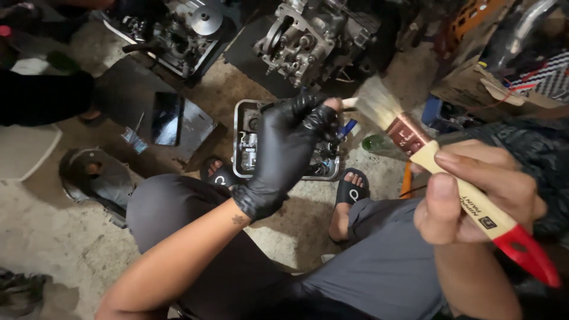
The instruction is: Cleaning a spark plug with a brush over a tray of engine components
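A: What is held in the right hand (474, 198)?

B: A paint brush (450, 178) with a pale wooden handle, red tip and copper ferrule is gripped there; the fingers (468, 163) are wrapped around the handle, the thumb laid along it. The bristles are pointed toward the left hand (287, 148).

A: And the left?

B: A black glove is worn on it. Its fingers (323, 118) are pressed together, pinching a small part (348, 103) that is touched by the bristles. What the part is cannot be told.

A: What is seen below?

B: A metal engine cover (246, 142) is lying on the concrete floor (53, 237), between two sandalled feet
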